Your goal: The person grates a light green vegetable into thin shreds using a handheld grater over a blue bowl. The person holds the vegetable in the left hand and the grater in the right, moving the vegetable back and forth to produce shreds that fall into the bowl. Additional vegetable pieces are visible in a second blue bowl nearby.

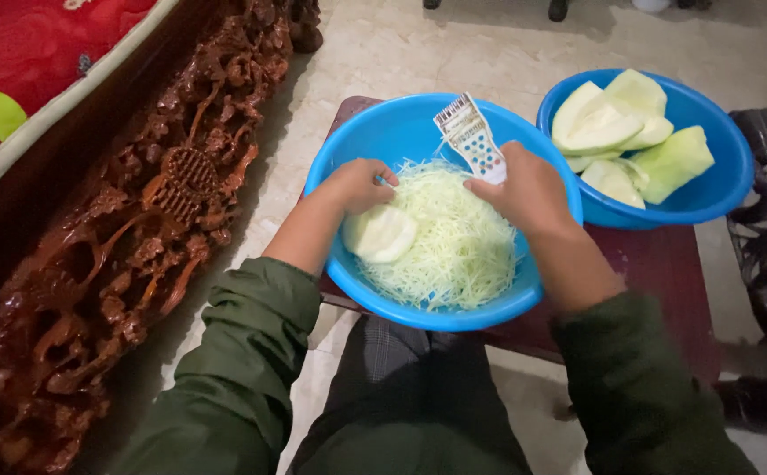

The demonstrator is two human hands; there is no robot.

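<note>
Gripping a pale peeled fruit piece (380, 233), the left hand (357, 185) rests it in the near blue bowl (375, 132) on the desk (665, 264); the right hand (524, 189) is clamped on a shredder (471, 139) over the shreds (454, 242). Judgement: short, even strokes, fingers clear of the blade. A second bowl (718, 189) holds more pieces (630, 132).

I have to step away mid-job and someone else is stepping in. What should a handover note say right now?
Left hand holds a peeled pale-green fruit piece inside the near blue bowl.
Right hand grips a hand shredder above the shreds.
Done: a heap of fine pale shreds fills that bowl.
Left: the held piece, plus several peeled chunks waiting in the far blue bowl.
</note>
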